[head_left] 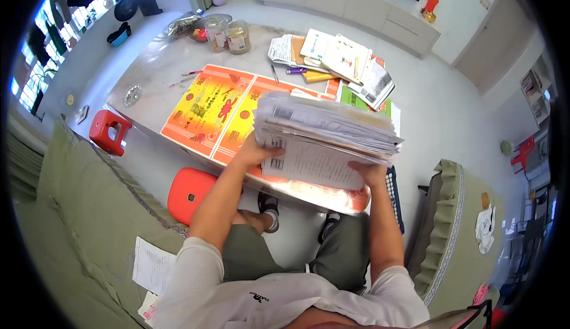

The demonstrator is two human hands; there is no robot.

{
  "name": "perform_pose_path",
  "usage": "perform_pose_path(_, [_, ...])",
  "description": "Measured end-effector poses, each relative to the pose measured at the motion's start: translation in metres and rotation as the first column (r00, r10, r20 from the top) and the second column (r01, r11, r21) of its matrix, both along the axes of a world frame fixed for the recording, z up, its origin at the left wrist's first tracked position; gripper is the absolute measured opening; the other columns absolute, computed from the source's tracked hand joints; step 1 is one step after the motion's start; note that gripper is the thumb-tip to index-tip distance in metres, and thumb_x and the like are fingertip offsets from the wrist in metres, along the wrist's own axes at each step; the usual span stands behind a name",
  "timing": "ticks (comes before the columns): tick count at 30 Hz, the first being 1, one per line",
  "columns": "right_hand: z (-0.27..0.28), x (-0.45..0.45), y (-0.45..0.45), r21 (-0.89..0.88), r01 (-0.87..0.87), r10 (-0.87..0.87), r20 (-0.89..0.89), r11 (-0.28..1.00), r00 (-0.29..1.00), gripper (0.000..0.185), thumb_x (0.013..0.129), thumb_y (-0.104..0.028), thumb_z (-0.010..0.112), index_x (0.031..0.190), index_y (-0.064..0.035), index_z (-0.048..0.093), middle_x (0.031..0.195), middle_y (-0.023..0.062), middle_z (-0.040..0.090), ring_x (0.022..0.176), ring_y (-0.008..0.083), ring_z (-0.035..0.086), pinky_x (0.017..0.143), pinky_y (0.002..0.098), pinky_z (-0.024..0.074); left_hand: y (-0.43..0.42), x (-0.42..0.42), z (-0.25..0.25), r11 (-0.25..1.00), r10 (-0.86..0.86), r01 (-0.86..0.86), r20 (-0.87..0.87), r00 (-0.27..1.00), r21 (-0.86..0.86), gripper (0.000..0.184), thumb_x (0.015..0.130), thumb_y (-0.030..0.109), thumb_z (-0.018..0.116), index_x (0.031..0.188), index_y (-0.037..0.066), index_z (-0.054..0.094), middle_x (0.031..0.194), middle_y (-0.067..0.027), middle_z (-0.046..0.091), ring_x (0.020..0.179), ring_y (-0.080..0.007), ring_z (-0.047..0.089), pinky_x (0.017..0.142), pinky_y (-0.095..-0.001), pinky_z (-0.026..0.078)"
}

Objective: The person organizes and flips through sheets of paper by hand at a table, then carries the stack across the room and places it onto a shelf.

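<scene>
A thick stack of papers [320,145] is held upright between my two hands, over the near edge of the table. My left hand [258,151] grips its left side, thumb across the front sheet. On the lower right side, my right hand [369,172] is closed round the stack, thumb in front. Both hands' other fingers are hidden behind the papers. Beneath and left of the stack lies a red and yellow printed sheet [208,112]. Behind it are a pile of books and papers [338,56], a purple marker [296,71] and a pen [274,74].
Two jars [238,37] and a glass ashtray [133,95] stand on the marble table [148,62]. Red stools [191,195] sit at its near left side. Green-covered sofas [89,222] flank me, with loose sheets [153,265] on the left one.
</scene>
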State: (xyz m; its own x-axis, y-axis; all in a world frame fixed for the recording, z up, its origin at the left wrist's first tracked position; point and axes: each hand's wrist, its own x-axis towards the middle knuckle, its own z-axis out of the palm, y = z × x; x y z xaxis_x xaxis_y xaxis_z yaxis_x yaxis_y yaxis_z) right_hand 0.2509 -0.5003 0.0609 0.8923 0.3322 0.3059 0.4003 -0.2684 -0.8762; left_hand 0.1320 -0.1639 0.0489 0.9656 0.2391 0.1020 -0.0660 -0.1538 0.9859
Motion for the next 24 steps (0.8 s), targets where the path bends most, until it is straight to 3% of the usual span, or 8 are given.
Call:
perform_pose_path(2, [0.0, -0.002, 0.001, 0.242, -0.023, 0.05, -0.108, 0.97, 0.993, 0.058, 0.054, -0.002, 0.087, 0.106, 0.0018, 0.061, 0.1, 0.0101, 0.066, 0.09, 0.0205, 0.063, 0.08, 0.0345, 0.053, -0.007, 0.001, -0.004, 0.995, 0.093, -0.093, 0.005, 0.996, 0.019, 0.062, 0.064, 0.006, 0.084, 0.118, -0.001, 0.054, 0.11, -0.0115, 0.064, 0.102, -0.0225, 0.061, 0.087, -0.0362, 0.051])
perform_pose_path(3, [-0.002, -0.006, 0.002, 0.239, -0.018, 0.049, -0.125, 0.971, 0.991, 0.059, 0.054, -0.001, 0.087, 0.107, 0.0022, 0.06, 0.1, 0.0103, 0.066, 0.09, 0.0209, 0.063, 0.08, 0.0348, 0.0529, -0.002, -0.001, 0.0, 0.998, 0.017, -0.018, -0.021, 1.0, -0.067, 0.064, 0.065, 0.008, 0.084, 0.12, -0.001, 0.053, 0.111, -0.0117, 0.064, 0.102, -0.0225, 0.061, 0.088, -0.0366, 0.05])
perform_pose_path(9, [0.005, -0.012, -0.005, 0.206, -0.022, 0.034, -0.057, 0.978, 0.998, 0.062, 0.052, -0.003, 0.088, 0.107, 0.0014, 0.061, 0.1, 0.0092, 0.066, 0.089, 0.0209, 0.063, 0.081, 0.0339, 0.0524, -0.011, -0.017, 0.02, 0.992, 0.009, -0.022, 0.11, 0.994, 0.124, 0.083, 0.06, 0.009, 0.087, 0.131, 0.0, 0.043, 0.121, -0.0112, 0.059, 0.101, -0.022, 0.061, 0.086, -0.0356, 0.05])
perform_pose_path(14, [-0.01, -0.03, -0.022, 0.233, -0.108, 0.114, -0.015, 0.967, 0.993, 0.065, 0.047, -0.01, 0.091, 0.104, -0.0005, 0.063, 0.1, 0.0069, 0.066, 0.092, 0.0194, 0.062, 0.083, 0.0345, 0.0513, 0.002, -0.032, 0.029, 0.977, -0.051, 0.088, 0.186, 0.981, -0.194, 0.116, 0.062, 0.04, 0.086, 0.147, 0.001, 0.018, 0.134, -0.0173, 0.044, 0.122, -0.0242, 0.046, 0.101, -0.0358, 0.038])
perform_pose_path(15, [-0.01, -0.033, -0.023, 0.132, -0.051, 0.051, 0.009, 0.99, 0.999, 0.067, 0.045, -0.013, 0.092, 0.105, -0.0013, 0.063, 0.1, 0.0069, 0.066, 0.093, 0.0196, 0.061, 0.084, 0.035, 0.0506, 0.0, -0.032, 0.036, 0.957, -0.089, 0.149, 0.237, 0.968, -0.248, 0.12, 0.063, 0.046, 0.085, 0.148, 0.001, 0.013, 0.136, -0.0179, 0.041, 0.123, -0.0249, 0.044, 0.102, -0.0362, 0.036])
perform_pose_path(18, [-0.022, -0.035, -0.027, 0.095, -0.006, 0.007, -0.013, 0.995, 1.0, 0.073, 0.043, -0.012, 0.093, 0.108, -0.0014, 0.062, 0.102, 0.0089, 0.066, 0.094, 0.0215, 0.061, 0.083, 0.0349, 0.0504, -0.024, -0.035, 0.088, 0.977, 0.115, -0.045, 0.337, 0.934, -0.208, 0.116, 0.063, 0.055, 0.081, 0.147, 0.003, 0.019, 0.13, -0.0182, 0.045, 0.12, -0.0266, 0.046, 0.102, -0.0388, 0.035])
perform_pose_path(21, [-0.026, -0.038, -0.031, -0.006, -0.031, 0.031, 0.004, 0.999, 1.0, 0.064, 0.056, -0.02, 0.088, 0.112, -0.0032, 0.062, 0.106, 0.0108, 0.066, 0.098, 0.0253, 0.061, 0.087, 0.0375, 0.0487, -0.039, -0.028, 0.1, 0.943, 0.333, -0.298, 0.375, 0.865, -0.149, 0.106, 0.065, 0.048, 0.082, 0.144, 0.005, 0.027, 0.126, -0.0188, 0.048, 0.117, -0.0284, 0.048, 0.1, -0.0409, 0.036])
perform_pose_path(24, [-0.055, -0.024, -0.033, -0.373, 0.155, 0.016, 0.417, 0.915, 0.909, 0.05, 0.072, -0.03, 0.077, 0.114, -0.0053, 0.062, 0.108, 0.011, 0.066, 0.104, 0.0279, 0.06, 0.092, 0.0404, 0.0458, -0.06, -0.03, 0.11, 0.868, 0.48, -0.496, 0.291, 0.828, -0.022, 0.09, 0.068, 0.035, 0.08, 0.138, 0.004, 0.033, 0.121, -0.0193, 0.05, 0.114, -0.0297, 0.049, 0.099, -0.0413, 0.037])
